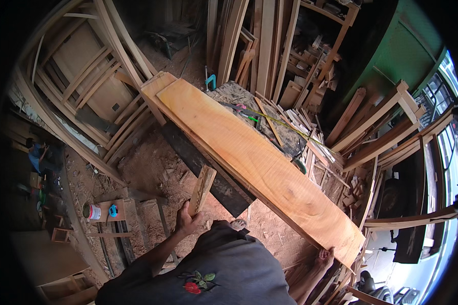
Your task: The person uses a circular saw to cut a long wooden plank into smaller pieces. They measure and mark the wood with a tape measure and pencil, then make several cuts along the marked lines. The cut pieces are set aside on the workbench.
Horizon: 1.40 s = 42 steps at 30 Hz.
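Note:
A long, wide wooden board (254,157) lies slantwise across the workbench, over another board whose end (155,84) shows at the far left. My left hand (189,219) is closed around a short wooden block (202,189), held up on the near side of the board. At the board's near right end, my right hand (324,257) grips its edge, with the thumb on top and the other fingers mostly hidden. A dark plank (206,173) runs along the board's near side, below its level.
Beyond the board, the cluttered benchtop (239,94) carries a yellow tape measure (285,124) and a blue clamp (210,80). Curved wooden frames (81,86) stand at left. A paint can (91,211) sits on a low stand. Another person (35,155) is far left.

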Each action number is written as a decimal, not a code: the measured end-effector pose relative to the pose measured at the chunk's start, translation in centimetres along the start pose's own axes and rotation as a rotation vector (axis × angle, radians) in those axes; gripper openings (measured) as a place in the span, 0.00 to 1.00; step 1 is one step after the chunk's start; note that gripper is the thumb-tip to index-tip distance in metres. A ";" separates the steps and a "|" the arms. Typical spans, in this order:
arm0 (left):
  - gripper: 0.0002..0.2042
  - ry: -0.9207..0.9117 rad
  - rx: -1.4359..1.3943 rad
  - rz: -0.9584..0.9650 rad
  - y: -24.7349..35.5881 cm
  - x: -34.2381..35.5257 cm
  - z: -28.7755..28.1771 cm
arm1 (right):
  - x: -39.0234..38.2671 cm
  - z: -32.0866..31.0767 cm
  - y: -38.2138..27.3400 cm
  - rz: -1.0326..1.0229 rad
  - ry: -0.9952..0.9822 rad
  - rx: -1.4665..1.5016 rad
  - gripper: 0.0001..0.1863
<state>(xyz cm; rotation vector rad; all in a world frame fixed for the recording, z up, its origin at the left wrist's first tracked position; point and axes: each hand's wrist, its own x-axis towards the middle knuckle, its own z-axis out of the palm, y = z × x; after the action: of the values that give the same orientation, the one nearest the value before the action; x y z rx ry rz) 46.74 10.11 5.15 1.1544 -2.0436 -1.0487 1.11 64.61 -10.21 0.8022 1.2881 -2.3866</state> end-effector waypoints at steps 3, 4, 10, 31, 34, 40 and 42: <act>0.25 -0.034 0.042 -0.012 -0.3 -1.2 0.1 | -1.5 0.5 0.3 -0.067 0.114 -0.010 0.12; 0.25 -0.061 0.050 -0.030 -0.3 -1.7 0.0 | -2.2 0.8 0.3 -0.106 0.170 0.020 0.13; 0.22 -0.194 0.087 -0.016 1.2 -1.9 0.5 | -6.0 2.3 -1.1 -0.284 -0.075 0.163 0.14; 0.42 -0.012 0.141 0.143 3.5 16.9 16.0 | -7.9 4.5 -4.3 -0.434 -0.289 0.201 0.15; 0.53 0.011 -0.018 0.126 1.7 15.4 15.3 | -6.8 2.6 -2.2 -0.364 -0.274 0.203 0.16; 0.57 0.070 -0.180 -0.072 1.2 13.9 11.7 | -6.1 1.3 -0.3 -0.349 -0.179 0.200 0.20; 0.50 0.222 -0.193 -0.157 1.5 16.0 11.2 | -7.0 2.8 -0.2 -0.353 -0.085 0.215 0.19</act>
<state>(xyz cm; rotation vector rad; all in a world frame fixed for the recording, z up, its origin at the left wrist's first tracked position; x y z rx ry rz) 29.96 0.53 1.84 1.2830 -1.6658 -1.1111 5.67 62.40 -4.56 0.5559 1.2396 -2.8416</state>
